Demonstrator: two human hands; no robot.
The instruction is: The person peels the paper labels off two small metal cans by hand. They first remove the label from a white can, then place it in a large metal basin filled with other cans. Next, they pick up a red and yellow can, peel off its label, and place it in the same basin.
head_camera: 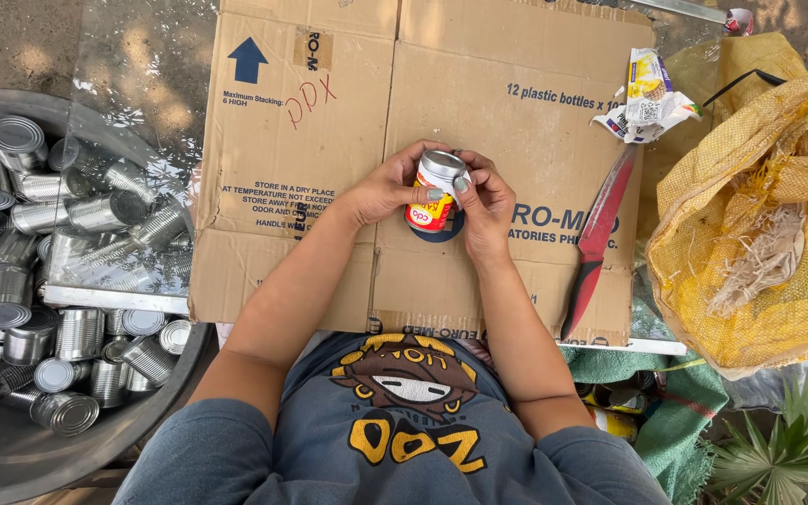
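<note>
Dappled sunlight falls on the sandy ground. A flattened cardboard sheet covers the surface, with a clear plastic film spread at its left.

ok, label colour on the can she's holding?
Red and yellow on the can, held by both hands; head view.

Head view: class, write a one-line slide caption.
Both hands, left hand and right hand, hold a labelled metal can over flattened brown cardboard.
</note>
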